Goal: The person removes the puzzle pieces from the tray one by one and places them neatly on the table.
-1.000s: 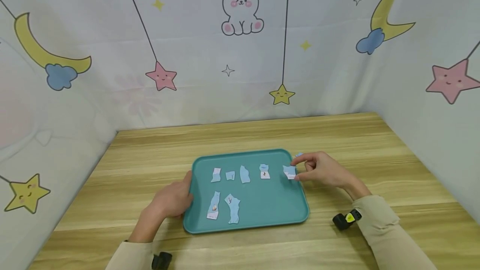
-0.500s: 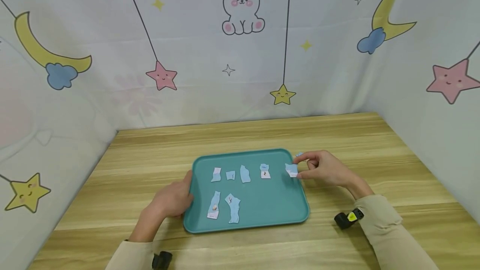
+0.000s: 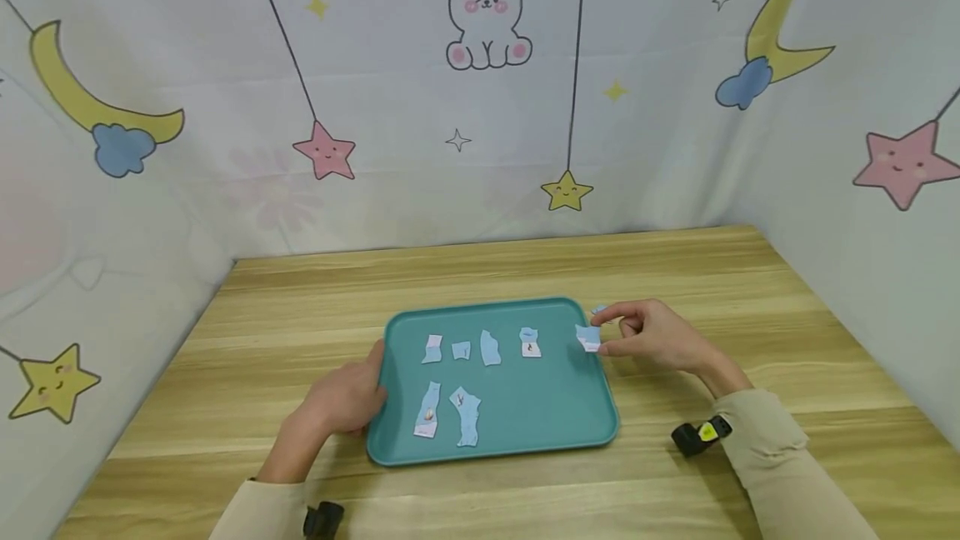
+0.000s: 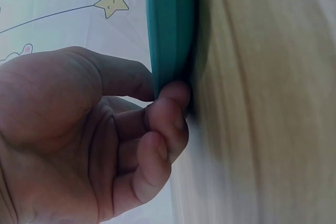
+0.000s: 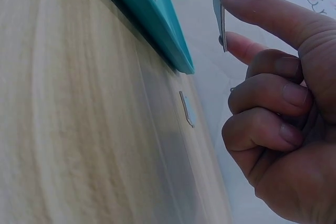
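My left hand (image 3: 347, 394) grips the left rim of a teal tray (image 3: 532, 407). In the left wrist view its thumb and curled fingers (image 4: 152, 166) close on the tray's edge. My right hand (image 3: 651, 336) pinches a small card piece (image 3: 587, 338), light blue and white with an irregular outline, between thumb and index finger. The right wrist view has this card piece (image 5: 218, 11) edge-on and raised above the table, while the other fingers stay curled. In the head view it overlaps the tray's right rim.
Several similar pieces lie on the tray, among them a long one (image 3: 427, 411) and a forked one (image 3: 468, 419) in front. Another blue piece (image 5: 187, 109) lies on the wooden table (image 3: 480, 500) beyond the tray's right side. A printed cloth (image 3: 397, 215) hangs behind the table.
My right hand has shifted slightly right and away from me, carrying the pinched card piece toward the tray's right rim. My left hand and the tray have stayed put.
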`<move>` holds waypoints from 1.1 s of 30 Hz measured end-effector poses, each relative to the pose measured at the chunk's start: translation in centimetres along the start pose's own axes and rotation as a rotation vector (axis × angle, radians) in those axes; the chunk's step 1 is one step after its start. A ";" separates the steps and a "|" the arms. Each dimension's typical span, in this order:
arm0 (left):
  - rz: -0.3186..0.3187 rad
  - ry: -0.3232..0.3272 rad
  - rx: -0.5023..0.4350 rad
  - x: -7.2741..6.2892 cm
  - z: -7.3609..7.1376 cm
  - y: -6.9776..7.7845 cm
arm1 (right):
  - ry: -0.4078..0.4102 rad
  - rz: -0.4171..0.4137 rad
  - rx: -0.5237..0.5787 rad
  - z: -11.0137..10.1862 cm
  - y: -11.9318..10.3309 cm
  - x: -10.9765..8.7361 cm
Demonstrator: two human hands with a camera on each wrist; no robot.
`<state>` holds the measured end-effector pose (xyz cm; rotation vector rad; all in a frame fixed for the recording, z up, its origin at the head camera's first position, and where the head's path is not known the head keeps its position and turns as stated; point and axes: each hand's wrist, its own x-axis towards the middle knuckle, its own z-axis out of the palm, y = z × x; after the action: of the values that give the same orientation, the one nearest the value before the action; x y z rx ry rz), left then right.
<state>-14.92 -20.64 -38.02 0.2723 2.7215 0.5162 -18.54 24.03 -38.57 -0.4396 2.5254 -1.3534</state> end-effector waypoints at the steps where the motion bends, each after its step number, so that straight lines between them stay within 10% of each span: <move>1: 0.000 0.001 0.001 0.0 0.0 0.0 | 0.004 -0.005 -0.003 -0.1 0.1 0.0; 33: 0.000 -0.010 -0.017 0.0 -0.1 -0.1 | 0.043 0.060 -0.055 -3.3 2.9 0.5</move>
<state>-14.97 -20.78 -37.94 0.2703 2.7064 0.5364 -20.53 27.89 -39.28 -0.3466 2.5935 -1.2883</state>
